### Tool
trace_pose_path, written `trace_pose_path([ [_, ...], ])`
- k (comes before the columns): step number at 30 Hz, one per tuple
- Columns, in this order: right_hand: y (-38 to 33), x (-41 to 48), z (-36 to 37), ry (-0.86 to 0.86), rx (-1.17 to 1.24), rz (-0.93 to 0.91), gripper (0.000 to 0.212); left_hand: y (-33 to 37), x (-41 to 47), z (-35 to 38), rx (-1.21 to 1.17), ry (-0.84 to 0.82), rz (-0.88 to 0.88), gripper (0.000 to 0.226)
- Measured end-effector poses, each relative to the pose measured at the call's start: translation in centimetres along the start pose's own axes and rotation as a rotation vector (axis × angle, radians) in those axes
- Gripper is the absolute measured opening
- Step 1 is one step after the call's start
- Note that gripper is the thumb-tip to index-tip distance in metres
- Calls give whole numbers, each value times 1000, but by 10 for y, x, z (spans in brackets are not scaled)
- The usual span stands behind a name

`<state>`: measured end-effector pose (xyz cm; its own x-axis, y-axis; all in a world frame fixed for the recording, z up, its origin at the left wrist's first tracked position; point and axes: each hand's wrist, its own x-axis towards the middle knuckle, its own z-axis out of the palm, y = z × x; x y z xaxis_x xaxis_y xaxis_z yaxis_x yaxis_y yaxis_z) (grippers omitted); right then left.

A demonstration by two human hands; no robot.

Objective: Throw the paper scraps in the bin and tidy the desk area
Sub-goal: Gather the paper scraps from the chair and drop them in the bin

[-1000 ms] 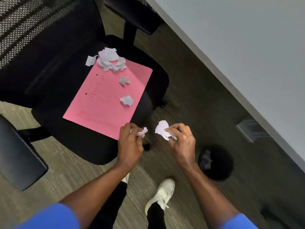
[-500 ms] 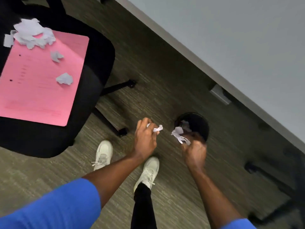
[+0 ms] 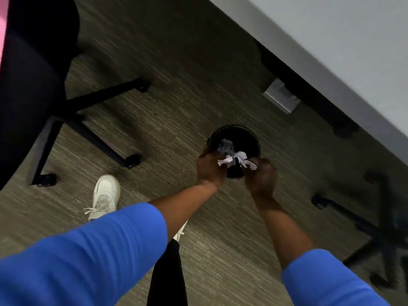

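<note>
A small round black bin [image 3: 254, 138] stands on the carpet under the desk edge, with a crumpled paper scrap [image 3: 225, 146] lying inside it. My left hand [image 3: 209, 167] is over the bin's near rim, pinching a white paper scrap [image 3: 224, 161]. My right hand [image 3: 261, 177] is beside it, closed on another white scrap [image 3: 245, 160] that hangs over the bin's opening. Only a thin strip of the pink folder [image 3: 2, 29] shows at the far left edge.
A black office chair [image 3: 33, 74] with wheeled legs stands on the left. The grey desk [image 3: 342, 40] runs across the upper right, with a grey bracket [image 3: 281, 98] beneath it. A second chair base [image 3: 364, 219] is on the right. My white shoe [image 3: 104, 196] rests on the carpet.
The view has swung right from the chair with the pink folder to the bin. Both hands have carried their scraps from beside the chair to above the bin's opening.
</note>
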<state>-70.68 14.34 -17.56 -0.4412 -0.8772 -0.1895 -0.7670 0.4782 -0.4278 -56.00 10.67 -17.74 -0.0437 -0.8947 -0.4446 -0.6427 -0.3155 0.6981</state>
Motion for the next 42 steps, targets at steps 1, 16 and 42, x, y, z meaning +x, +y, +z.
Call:
trace_pose_path([
  [1,4,5,4,-5,1,15,17,-1,5,8,-23,-10,-27,13],
  [16,26,44,41,-88,33,249,28,-38,69,39,-287,-415,-296,46],
  [42,-188,-3,40,-135,249,124,37,-75,38,-226,-18,-89,-45,19],
])
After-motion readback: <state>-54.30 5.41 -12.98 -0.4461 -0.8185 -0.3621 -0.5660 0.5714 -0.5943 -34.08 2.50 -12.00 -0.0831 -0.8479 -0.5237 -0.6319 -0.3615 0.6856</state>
